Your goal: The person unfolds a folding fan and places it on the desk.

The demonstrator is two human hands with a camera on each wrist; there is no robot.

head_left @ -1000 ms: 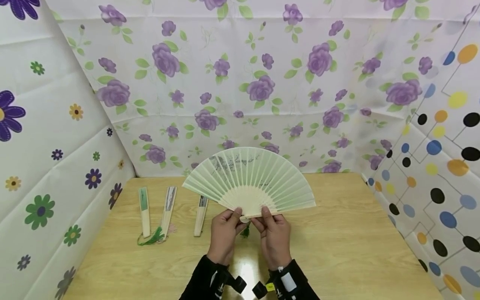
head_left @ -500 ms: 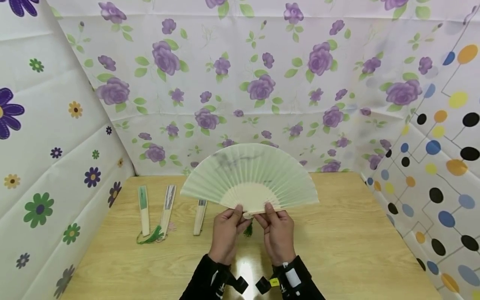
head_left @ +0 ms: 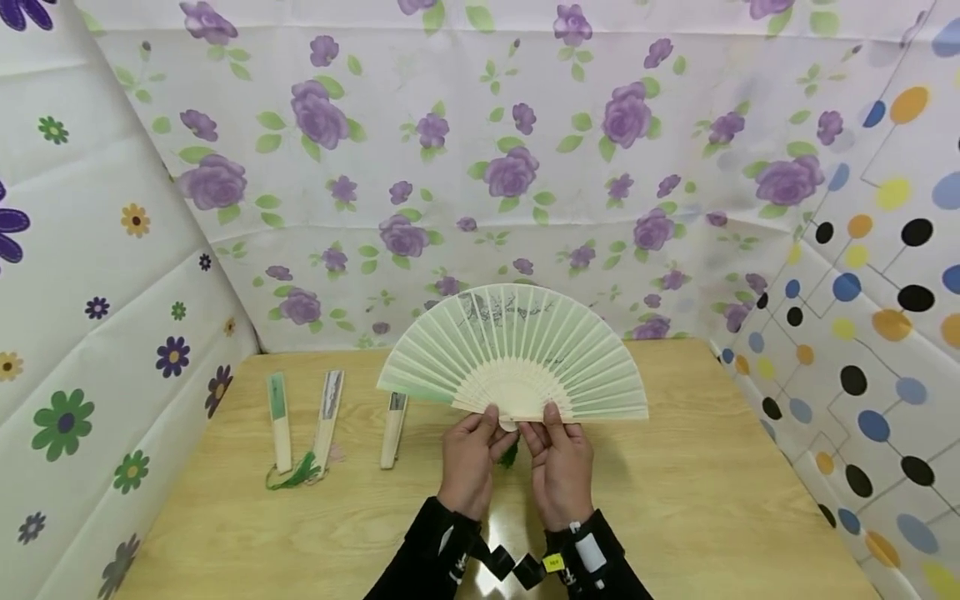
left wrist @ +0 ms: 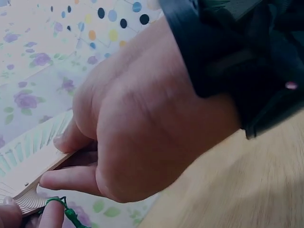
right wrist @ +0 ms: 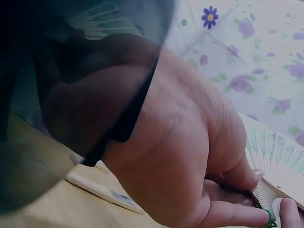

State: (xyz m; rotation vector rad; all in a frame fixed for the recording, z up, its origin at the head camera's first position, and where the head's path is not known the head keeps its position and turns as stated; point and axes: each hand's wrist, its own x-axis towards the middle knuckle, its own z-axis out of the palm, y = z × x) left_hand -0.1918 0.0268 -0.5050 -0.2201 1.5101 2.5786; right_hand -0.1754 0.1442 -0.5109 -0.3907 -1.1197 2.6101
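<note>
A pale green folding fan (head_left: 517, 354) is spread wide in a half circle, with a dark printed drawing on its leaf. My left hand (head_left: 468, 462) pinches its left end stick near the pivot, thumb on the near face. On the other side of the pivot, my right hand (head_left: 562, 475) pinches the right end stick the same way. A dark green tassel (head_left: 509, 454) hangs below the pivot between both hands. In the left wrist view its green cord (left wrist: 70, 214) shows near the fingertips. The fan is held up above the wooden table (head_left: 697, 500).
Several things lie left of the hands: a folded fan with a green leaf (head_left: 279, 421), a folded fan with a grey print (head_left: 327, 421), a third folded fan (head_left: 393, 429), and a green tassel (head_left: 300, 472). Patterned cloth (head_left: 465, 167) walls the table's back and sides.
The fan has spread slightly wider, its lower edges now nearly level. Both hands have shifted a little to the right with it. The head view has turned slightly right.
</note>
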